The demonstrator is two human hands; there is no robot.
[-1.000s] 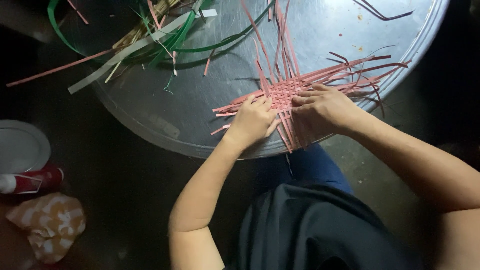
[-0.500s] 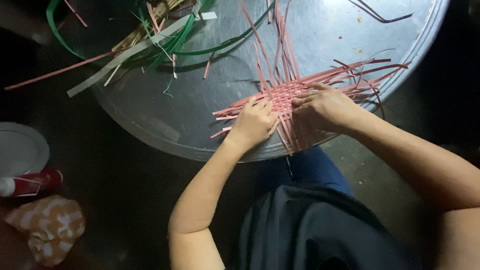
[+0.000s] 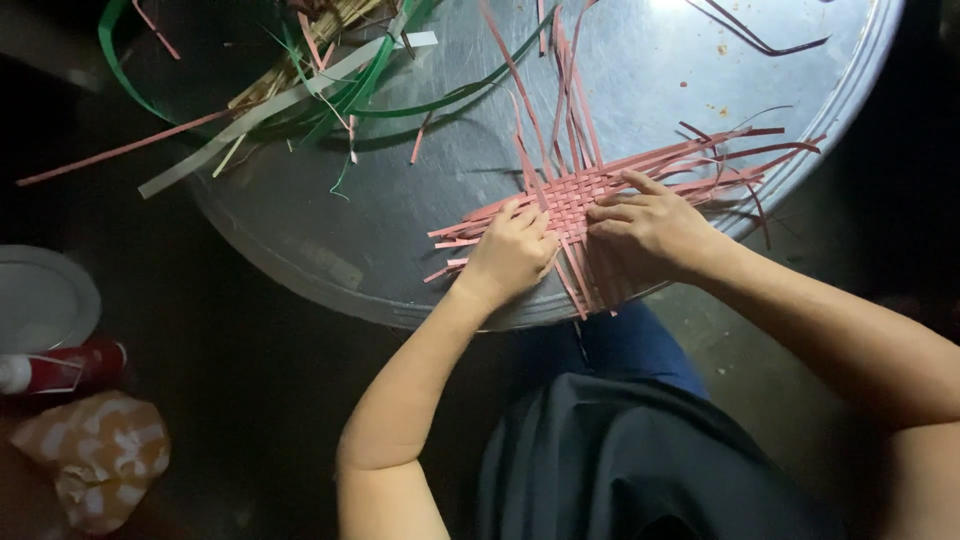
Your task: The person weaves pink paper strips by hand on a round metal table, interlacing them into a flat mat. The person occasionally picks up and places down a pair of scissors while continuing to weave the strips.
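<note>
Fingers [image 3: 612, 212] of the right hand [image 3: 645, 235] lie flat and a little spread, pressing on the pink woven mat of thin flat strips [image 3: 575, 195]. Left hand [image 3: 508, 252] fingers are curled close together, pressing down on the mat's near left part. The mat sits at the near edge of the big round shiny metal tray [image 3: 330, 230]. Loose pink ends stick out all around it. Far on the tray is a pile of green and pale strips [image 3: 330, 75]. Low on the left are a red can with a white cap [image 3: 62, 368], an orange and white checked packet [image 3: 100, 455] and a white plate [image 3: 40, 298], cut off at the picture's edge. The can's label is too dark to make out.
</note>
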